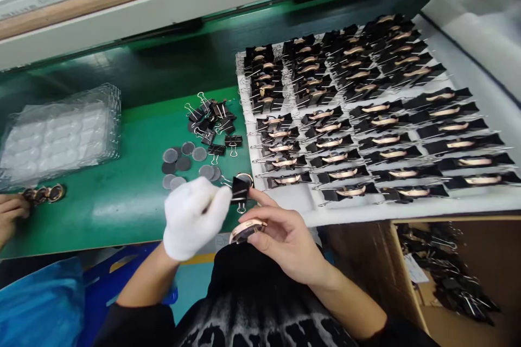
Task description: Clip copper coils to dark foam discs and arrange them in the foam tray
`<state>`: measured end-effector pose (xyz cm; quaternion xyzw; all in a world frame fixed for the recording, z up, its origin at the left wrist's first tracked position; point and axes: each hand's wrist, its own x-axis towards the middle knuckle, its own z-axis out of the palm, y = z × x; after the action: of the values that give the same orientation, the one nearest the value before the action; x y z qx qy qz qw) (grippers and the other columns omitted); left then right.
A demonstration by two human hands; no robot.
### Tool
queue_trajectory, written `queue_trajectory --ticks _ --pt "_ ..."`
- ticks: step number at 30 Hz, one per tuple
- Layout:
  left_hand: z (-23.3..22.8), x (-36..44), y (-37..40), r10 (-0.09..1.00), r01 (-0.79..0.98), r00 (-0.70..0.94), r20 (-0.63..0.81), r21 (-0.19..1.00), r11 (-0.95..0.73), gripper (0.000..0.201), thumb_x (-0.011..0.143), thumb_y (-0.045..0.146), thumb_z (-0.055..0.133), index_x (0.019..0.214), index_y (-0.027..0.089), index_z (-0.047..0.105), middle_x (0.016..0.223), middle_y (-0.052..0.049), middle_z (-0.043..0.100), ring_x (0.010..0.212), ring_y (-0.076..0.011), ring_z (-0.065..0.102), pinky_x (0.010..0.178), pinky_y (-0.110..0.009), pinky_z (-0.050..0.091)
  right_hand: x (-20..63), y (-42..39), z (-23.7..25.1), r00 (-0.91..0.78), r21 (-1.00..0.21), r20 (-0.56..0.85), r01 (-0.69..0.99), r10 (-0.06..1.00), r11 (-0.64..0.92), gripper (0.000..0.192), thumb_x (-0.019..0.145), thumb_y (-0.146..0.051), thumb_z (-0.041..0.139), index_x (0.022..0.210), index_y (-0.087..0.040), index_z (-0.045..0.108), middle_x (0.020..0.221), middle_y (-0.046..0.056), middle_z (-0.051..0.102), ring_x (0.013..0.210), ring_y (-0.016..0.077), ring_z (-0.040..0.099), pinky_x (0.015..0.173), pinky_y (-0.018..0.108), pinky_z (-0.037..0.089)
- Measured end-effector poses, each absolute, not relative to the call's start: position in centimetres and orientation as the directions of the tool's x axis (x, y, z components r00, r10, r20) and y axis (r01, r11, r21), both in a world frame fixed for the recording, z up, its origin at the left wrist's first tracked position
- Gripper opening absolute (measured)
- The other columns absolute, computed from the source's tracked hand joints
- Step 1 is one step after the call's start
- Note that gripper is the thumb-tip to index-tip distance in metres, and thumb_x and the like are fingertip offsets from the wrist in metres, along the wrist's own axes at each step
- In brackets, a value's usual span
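My left hand point(193, 219), in a white glove, is closed with its fingers pinched at a black binder clip point(240, 188); the glove hides the exact grip. My bare right hand point(287, 238) holds a rose-gold watch case point(247, 230) between thumb and fingers, tilted, just below the clip. The right index finger reaches up beside the clip. Partly behind the clip, another round watch case point(245, 178) lies at the tray's edge. Loose grey discs point(199, 153) and a heap of black binder clips point(211, 119) lie on the green table beyond the glove.
To the right, a white foam-lined tray point(301, 203) carries rows of clipped watch cases point(334, 157). Stacked clear plastic trays point(61, 135) stand left. Another person's hand point(12, 214) is beside several watch cases point(43, 194). A cardboard box point(431, 287) below right contains more clips.
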<state>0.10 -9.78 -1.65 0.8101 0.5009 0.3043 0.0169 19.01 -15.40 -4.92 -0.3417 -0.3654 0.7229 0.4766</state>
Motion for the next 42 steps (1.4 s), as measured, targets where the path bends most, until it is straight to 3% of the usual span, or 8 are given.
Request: queue_trajectory --ticks 6,9,13,19,23,33,37,42 --pt "-1.4 -1.2 -10.6 0.680 0.573 0.617 0.395 0.367 -0.733 0.024 0.092 0.032 0.063 0.071 0.021 0.059 0.055 0.005 0.053 0.050 -0.0105 0.047 0.054 -0.029 0.034 19.9 -15.3 -5.4 -0.301 -0.935 -0.052 -0.321 0.952 -0.152 0.020 0.093 -0.029 0.075 0.111 -0.031 0.082 0.130 0.009 0.074 0.132 0.0269 0.063 0.106 0.043 0.056" --pt "-1.9 -1.7 -10.7 0.827 0.682 0.480 0.293 0.468 -0.562 0.021 0.080 0.038 0.071 0.089 0.021 0.061 0.066 0.004 0.061 0.054 -0.0112 0.054 0.055 -0.027 0.042 20.1 -15.5 -5.8 -0.257 -0.951 -0.035 -0.288 0.966 -0.112 0.022 0.092 -0.027 0.076 0.112 -0.033 0.082 0.121 0.008 0.077 0.130 0.0269 0.065 0.106 0.043 0.055" --pt "-2.2 -1.6 -11.0 0.921 0.751 0.388 -0.023 0.588 -0.301 0.056 0.071 0.023 0.066 0.126 0.021 0.057 0.088 0.001 0.070 0.069 -0.0141 0.064 0.062 -0.026 0.049 20.1 -15.7 -5.8 -0.202 -0.968 -0.052 -0.229 0.978 -0.099 0.021 0.091 -0.027 0.077 0.111 -0.031 0.082 0.115 0.009 0.079 0.122 0.0269 0.069 0.101 0.042 0.058" --pt "-1.4 -1.2 -10.4 0.835 0.619 0.532 -0.141 0.737 -0.271 0.006 0.064 0.019 0.053 0.070 0.022 0.053 0.060 0.006 0.053 0.055 -0.0107 0.046 0.054 -0.024 0.038 21.1 -15.7 -5.1 -0.229 -0.986 -0.018 -0.158 0.973 -0.055 0.021 0.093 -0.025 0.073 0.112 -0.030 0.081 0.124 0.008 0.077 0.123 0.0262 0.070 0.108 0.044 0.055" --pt "-1.6 -0.8 -9.8 0.769 0.689 0.568 -0.293 0.680 -0.250 0.011 0.062 0.021 0.055 0.064 0.022 0.044 0.055 0.007 0.044 0.051 -0.0098 0.037 0.048 -0.024 0.029 22.0 -15.3 -4.3 -0.251 -0.995 0.005 -0.102 0.968 -0.021 0.020 0.091 -0.024 0.074 0.109 -0.028 0.081 0.126 0.009 0.077 0.116 0.0237 0.073 0.104 0.039 0.058" --pt "-2.6 0.1 -9.3 0.750 0.698 0.661 -0.025 0.388 -0.602 0.021 0.065 0.036 0.067 0.072 0.023 0.051 0.056 0.006 0.052 0.048 -0.0140 0.048 0.053 -0.027 0.032 22.7 -14.4 -3.6 -0.284 -0.993 0.028 -0.120 0.958 -0.006 0.020 0.091 -0.017 0.071 0.106 -0.026 0.081 0.125 0.007 0.077 0.119 0.0230 0.072 0.104 0.039 0.058" --pt "-2.9 0.4 -9.7 0.754 0.686 0.657 -0.006 0.417 -0.596 0.014 0.070 0.031 0.062 0.077 0.023 0.053 0.057 0.006 0.056 0.048 -0.0149 0.052 0.053 -0.027 0.036 22.9 -14.3 -3.8 -0.263 -0.993 0.005 -0.118 0.965 -0.027 0.019 0.089 -0.020 0.074 0.106 -0.025 0.081 0.119 0.008 0.078 0.113 0.0231 0.074 0.103 0.038 0.058" --pt "-3.3 0.8 -10.3 0.820 0.724 0.568 -0.061 0.510 -0.464 0.020 0.080 0.029 0.058 0.071 0.024 0.040 0.051 0.008 0.042 0.046 -0.0114 0.039 0.049 -0.025 0.030 22.9 -14.8 -4.1 -0.146 -0.966 -0.057 -0.241 0.988 -0.092 0.019 0.090 -0.020 0.075 0.107 -0.026 0.080 0.132 0.009 0.071 0.115 0.0219 0.072 0.097 0.034 0.061"
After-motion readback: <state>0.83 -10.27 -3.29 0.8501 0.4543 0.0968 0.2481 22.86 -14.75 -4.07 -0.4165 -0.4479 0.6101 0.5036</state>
